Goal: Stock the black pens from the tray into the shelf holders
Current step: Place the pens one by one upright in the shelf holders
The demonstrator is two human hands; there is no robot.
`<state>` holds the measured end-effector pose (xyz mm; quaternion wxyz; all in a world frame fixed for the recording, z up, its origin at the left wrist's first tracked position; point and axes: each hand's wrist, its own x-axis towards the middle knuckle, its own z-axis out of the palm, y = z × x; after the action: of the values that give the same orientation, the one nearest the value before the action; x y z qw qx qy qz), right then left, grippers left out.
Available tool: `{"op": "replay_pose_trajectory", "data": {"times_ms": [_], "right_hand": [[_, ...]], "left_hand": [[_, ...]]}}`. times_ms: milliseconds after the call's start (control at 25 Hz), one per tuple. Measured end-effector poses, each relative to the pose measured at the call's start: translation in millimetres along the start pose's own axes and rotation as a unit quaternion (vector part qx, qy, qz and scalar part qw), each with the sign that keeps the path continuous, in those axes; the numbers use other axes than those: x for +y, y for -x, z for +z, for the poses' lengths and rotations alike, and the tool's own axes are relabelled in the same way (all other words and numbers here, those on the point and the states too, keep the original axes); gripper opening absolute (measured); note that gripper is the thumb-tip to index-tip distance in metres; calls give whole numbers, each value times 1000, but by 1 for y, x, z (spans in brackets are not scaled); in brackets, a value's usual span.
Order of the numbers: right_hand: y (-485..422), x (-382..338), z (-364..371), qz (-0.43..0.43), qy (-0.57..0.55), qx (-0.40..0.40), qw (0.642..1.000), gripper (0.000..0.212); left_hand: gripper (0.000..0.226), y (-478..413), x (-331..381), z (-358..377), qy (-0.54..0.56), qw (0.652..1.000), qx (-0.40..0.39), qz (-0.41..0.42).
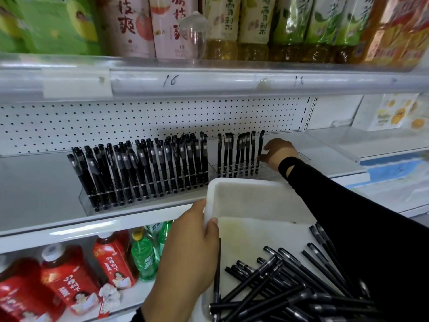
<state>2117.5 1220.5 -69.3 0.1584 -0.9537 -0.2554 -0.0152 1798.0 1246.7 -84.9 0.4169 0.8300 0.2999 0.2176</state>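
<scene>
Black pens [278, 287] lie loose in a crossed heap at the near end of the white tray [234, 185], which you hold up in front of the middle shelf [46, 219]. Your left hand [192, 247] grips the tray's left rim, thumb hooked over the edge. Your right hand [279, 153] reaches to the right holder [271, 173], thumb and forefinger pinching the rightmost pen [261, 147], which stands upright at the end of a thin row. Just left of it, the left holder [86, 201] is packed with upright pens leaning slightly.

Your black sleeve [348, 217] crosses over the tray's right side and covers part of the heap. The tray's far rim hides the front of the right holder's base. Behind the holders is a white pegboard [116, 122]. Drink bottles [253, 26] line the shelf above, and red bottles [67, 275] and green bottles [144, 259] stand on the shelf below.
</scene>
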Motion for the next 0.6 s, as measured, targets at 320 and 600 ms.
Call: {"op": "replay_pose_trajectory", "data": {"times_ms": [320,600], "right_hand": [[105,11,-53,-143,-34,-13,989,31],[149,63,-45,-51,227,-159,959,23]], "left_hand": [[26,-6,-3,3,6,1000,12,-2],[28,-14,4,9,-8,1000,17,25]]}}
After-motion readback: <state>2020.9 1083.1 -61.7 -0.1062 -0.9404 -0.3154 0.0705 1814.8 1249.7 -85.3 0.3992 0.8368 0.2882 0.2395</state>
